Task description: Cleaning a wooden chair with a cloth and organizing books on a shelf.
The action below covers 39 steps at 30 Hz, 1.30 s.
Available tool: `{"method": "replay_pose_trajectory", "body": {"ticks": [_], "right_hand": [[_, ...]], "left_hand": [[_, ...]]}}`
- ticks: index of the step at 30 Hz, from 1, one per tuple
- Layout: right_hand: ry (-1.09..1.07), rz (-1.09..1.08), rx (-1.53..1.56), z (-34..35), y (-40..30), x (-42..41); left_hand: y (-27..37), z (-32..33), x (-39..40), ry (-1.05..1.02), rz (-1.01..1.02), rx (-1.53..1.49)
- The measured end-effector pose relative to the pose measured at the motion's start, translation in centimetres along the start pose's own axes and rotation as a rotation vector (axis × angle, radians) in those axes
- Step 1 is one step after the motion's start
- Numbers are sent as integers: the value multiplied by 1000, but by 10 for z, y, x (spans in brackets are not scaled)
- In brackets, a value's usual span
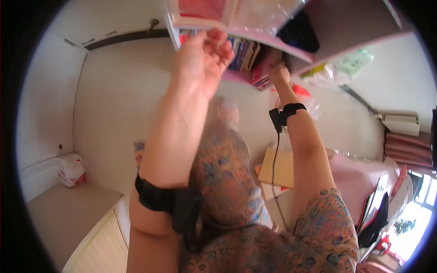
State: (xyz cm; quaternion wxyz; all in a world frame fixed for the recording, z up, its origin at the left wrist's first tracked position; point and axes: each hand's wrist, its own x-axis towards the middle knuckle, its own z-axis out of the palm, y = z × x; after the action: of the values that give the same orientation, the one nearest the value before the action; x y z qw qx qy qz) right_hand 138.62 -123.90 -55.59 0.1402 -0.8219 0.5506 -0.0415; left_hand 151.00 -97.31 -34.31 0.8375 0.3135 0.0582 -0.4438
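My left hand (212, 56) is raised in front of a pink and white shelf unit (290, 49). Its palm is turned up, the fingers are loosely curled and apart, and nothing shows in it. Behind that hand, several upright books (244, 54) fill part of the lower compartment. My right hand (280, 73) reaches into the right end of this compartment, beside red-covered books (259, 76) lying in a low stack. Its fingertips are partly hidden in shadow, so whether they grip anything is unclear. Both forearms wear black straps, and a cable hangs from the right one.
A red and clear plastic bag (302, 94) lies under my right wrist. Flat yellowish board or paper (276, 167) rests on the floor near my right leg. Dark cloth (300, 34) sits on the upper shelf. A white plastic bag (71, 169) stands at left; a pink-covered bed (351, 181) is at right.
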Motion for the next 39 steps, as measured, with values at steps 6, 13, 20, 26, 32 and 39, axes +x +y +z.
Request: {"method": "replay_pose_trajectory", "body": {"ticks": [6, 13, 20, 26, 32, 39], "right_hand": [[-90, -118, 121, -65, 99, -125], [-399, 305, 1076, -134, 235, -288], [-459, 609, 1537, -104, 362, -395], [-300, 841, 1312, -8, 433, -417], [-54, 723, -76, -34, 395, -360], [-393, -174, 603, -60, 231, -227]], "left_hand": [[5, -14, 16, -132, -71, 1], [-3, -2, -5, 2, 13, 63], [4, -18, -5, -264, -103, -3], [26, -9, -23, -72, 47, 65], [1, -40, -13, -236, -54, -80], [-3, 4, -33, 41, 53, -89]]}}
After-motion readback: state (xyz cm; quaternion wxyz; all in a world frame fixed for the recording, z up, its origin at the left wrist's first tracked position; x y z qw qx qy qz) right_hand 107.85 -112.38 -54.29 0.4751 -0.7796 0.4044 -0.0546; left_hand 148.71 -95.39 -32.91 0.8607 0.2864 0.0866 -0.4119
